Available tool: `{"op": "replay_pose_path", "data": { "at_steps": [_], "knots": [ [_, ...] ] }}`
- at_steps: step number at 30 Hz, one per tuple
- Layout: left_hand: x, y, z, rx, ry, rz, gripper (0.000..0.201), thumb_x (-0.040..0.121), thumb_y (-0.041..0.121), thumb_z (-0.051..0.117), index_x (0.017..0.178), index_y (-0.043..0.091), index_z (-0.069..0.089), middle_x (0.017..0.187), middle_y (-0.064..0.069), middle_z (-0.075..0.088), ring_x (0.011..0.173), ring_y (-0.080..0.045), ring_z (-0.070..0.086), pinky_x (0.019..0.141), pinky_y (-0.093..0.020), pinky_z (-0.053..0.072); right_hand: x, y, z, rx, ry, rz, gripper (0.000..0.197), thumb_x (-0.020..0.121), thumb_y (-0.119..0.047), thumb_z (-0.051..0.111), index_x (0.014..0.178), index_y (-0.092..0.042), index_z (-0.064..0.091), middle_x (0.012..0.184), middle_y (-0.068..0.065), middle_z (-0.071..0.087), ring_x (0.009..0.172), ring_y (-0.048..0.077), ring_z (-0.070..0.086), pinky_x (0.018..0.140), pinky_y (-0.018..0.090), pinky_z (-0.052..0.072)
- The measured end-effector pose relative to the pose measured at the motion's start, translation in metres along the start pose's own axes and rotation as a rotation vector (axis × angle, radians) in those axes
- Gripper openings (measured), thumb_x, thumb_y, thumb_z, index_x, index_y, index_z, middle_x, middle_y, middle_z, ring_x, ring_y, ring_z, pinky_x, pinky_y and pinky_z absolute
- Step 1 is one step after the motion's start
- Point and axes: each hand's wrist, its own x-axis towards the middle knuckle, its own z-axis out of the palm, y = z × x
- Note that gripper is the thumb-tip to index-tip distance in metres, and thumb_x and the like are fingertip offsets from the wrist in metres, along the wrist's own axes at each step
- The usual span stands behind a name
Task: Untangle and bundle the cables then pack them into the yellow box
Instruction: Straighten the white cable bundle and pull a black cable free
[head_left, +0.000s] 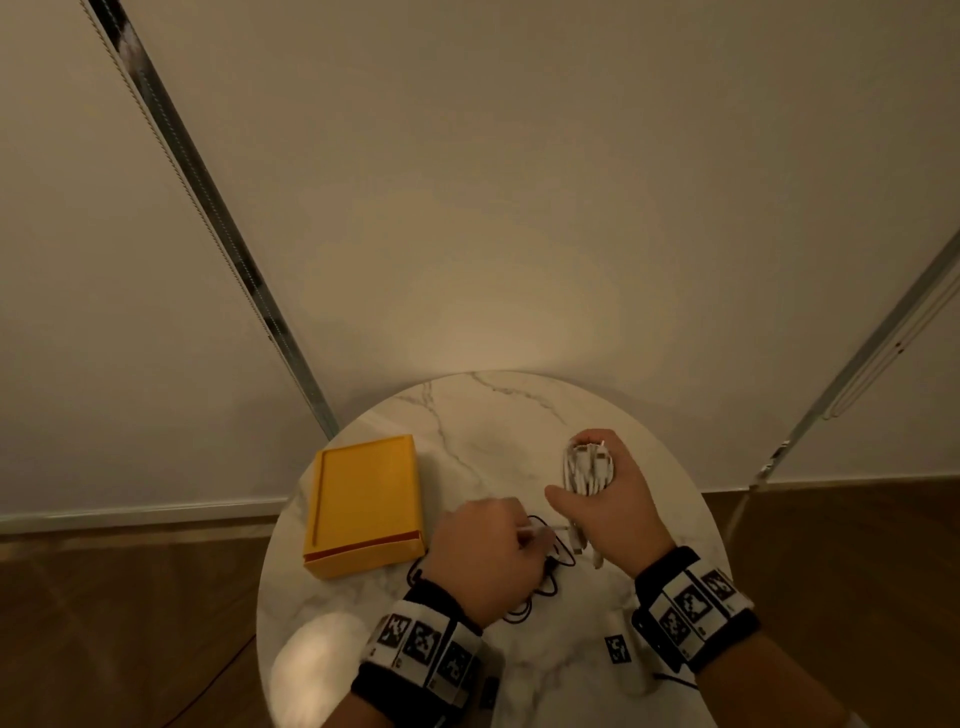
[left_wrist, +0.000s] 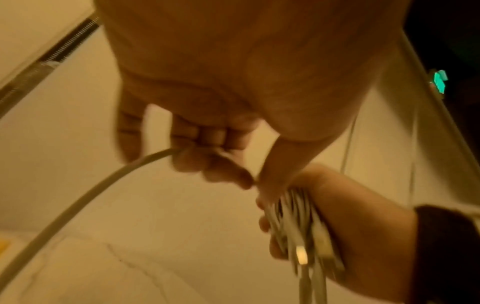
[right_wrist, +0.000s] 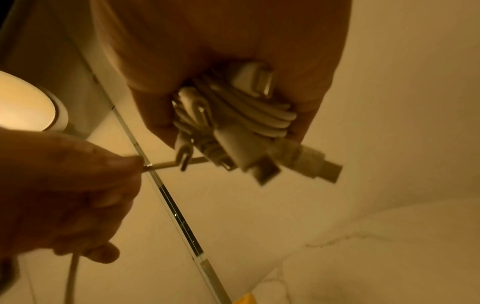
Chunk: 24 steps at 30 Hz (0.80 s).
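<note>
The right hand (head_left: 608, 499) is curled round a folded bundle of white cables (head_left: 587, 467), plugs sticking out past the fingers, held above the right half of the round marble desk (head_left: 467, 410). The left hand (head_left: 483, 556) pinches one loose white cable end (head_left: 545, 528) running toward the bundle, over a black cable (head_left: 550, 571) tangled near the desk's front edge. The yellow box (head_left: 363, 504) lies open by the left edge, apart from both hands; bare marble stretches to the far edge.
</note>
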Motion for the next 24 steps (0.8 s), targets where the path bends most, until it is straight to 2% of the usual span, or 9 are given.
{"op": "replay_pose_path", "data": {
  "at_steps": [3, 6, 9, 12, 14, 17, 20, 21, 24],
  "knots": [
    [0.008, -0.017, -0.006, 0.067, -0.029, -0.178, 0.046, 0.089, 0.062, 0.053, 0.073, 0.018, 0.057, 0.071, 0.003, 0.062, 0.073, -0.02, 0.061, 0.07, -0.032, 0.05, 0.0, 0.005, -0.003, -0.138, -0.013, -0.047, 0.045, 0.071, -0.011, 0.082, 0.099, -0.032, 0.055, 0.084, -0.013, 0.063, 0.07, 0.007, 0.062, 0.064, 0.02, 0.052],
    [0.011, -0.036, -0.008, -0.199, -0.109, -0.034, 0.033, 0.096, 0.05, 0.056, 0.075, 0.025, 0.056, 0.068, 0.007, 0.057, 0.064, -0.008, 0.052, 0.06, -0.028, 0.039, 0.002, 0.009, -0.011, -0.206, 0.027, -0.035, 0.043, 0.07, -0.018, 0.083, 0.098, -0.034, 0.053, 0.082, -0.009, 0.064, 0.071, 0.008, 0.062, 0.066, 0.028, 0.054],
    [0.006, -0.037, -0.009, -0.543, -0.048, 0.166, 0.016, 0.102, 0.031, 0.055, 0.088, 0.025, 0.062, 0.067, 0.014, 0.057, 0.062, -0.002, 0.049, 0.062, -0.023, 0.04, 0.001, 0.015, -0.011, -0.167, 0.029, -0.005, 0.043, 0.073, -0.025, 0.088, 0.099, -0.029, 0.054, 0.081, -0.01, 0.062, 0.07, 0.01, 0.06, 0.066, 0.025, 0.052],
    [0.007, -0.025, -0.013, -0.872, -0.033, 0.177, 0.017, 0.105, 0.021, 0.051, 0.096, 0.016, 0.065, 0.085, -0.001, 0.064, 0.079, -0.016, 0.06, 0.081, -0.034, 0.054, -0.001, 0.012, -0.003, 0.124, -0.005, 0.018, 0.037, 0.079, -0.012, 0.086, 0.101, -0.014, 0.056, 0.073, -0.014, 0.056, 0.065, 0.007, 0.054, 0.065, 0.022, 0.049],
    [0.009, -0.015, -0.016, -1.045, -0.029, 0.139, 0.021, 0.105, 0.016, 0.048, 0.102, 0.005, 0.065, 0.093, -0.004, 0.067, 0.092, -0.019, 0.065, 0.094, -0.037, 0.055, -0.003, 0.007, 0.002, 0.233, -0.041, -0.012, 0.032, 0.083, -0.007, 0.081, 0.104, -0.008, 0.057, 0.076, -0.007, 0.056, 0.067, 0.008, 0.053, 0.066, 0.02, 0.049],
    [0.013, -0.005, -0.019, -1.152, 0.012, 0.111, 0.025, 0.104, 0.015, 0.048, 0.11, 0.004, 0.069, 0.103, -0.008, 0.071, 0.108, -0.026, 0.066, 0.099, -0.04, 0.055, -0.006, 0.001, 0.006, 0.345, -0.049, -0.004, 0.034, 0.083, -0.026, 0.075, 0.108, -0.011, 0.059, 0.086, 0.001, 0.062, 0.077, 0.009, 0.06, 0.074, 0.024, 0.052],
    [0.017, 0.0, -0.019, -1.221, 0.022, 0.123, 0.026, 0.104, 0.018, 0.049, 0.102, 0.003, 0.07, 0.107, -0.018, 0.072, 0.107, -0.036, 0.067, 0.097, -0.045, 0.056, -0.008, 0.005, 0.007, 0.45, -0.082, 0.054, 0.059, 0.076, -0.054, 0.077, 0.115, -0.013, 0.059, 0.092, 0.005, 0.066, 0.082, 0.017, 0.063, 0.077, 0.038, 0.052],
    [0.018, 0.0, -0.019, -1.24, 0.023, 0.132, 0.027, 0.104, 0.02, 0.051, 0.1, 0.0, 0.069, 0.106, -0.023, 0.071, 0.105, -0.039, 0.067, 0.096, -0.046, 0.056, -0.007, 0.006, 0.007, 0.477, -0.113, 0.06, 0.068, 0.073, -0.056, 0.08, 0.118, -0.01, 0.057, 0.092, 0.007, 0.065, 0.082, 0.02, 0.063, 0.077, 0.039, 0.052],
    [0.02, 0.001, -0.02, -1.29, 0.021, 0.152, 0.029, 0.104, 0.017, 0.05, 0.099, -0.006, 0.066, 0.103, -0.029, 0.07, 0.099, -0.041, 0.068, 0.093, -0.046, 0.057, -0.006, 0.006, 0.005, 0.535, -0.217, 0.054, 0.072, 0.064, -0.027, 0.088, 0.122, -0.005, 0.053, 0.095, 0.012, 0.065, 0.088, 0.026, 0.066, 0.079, 0.039, 0.056]
  ]
}}
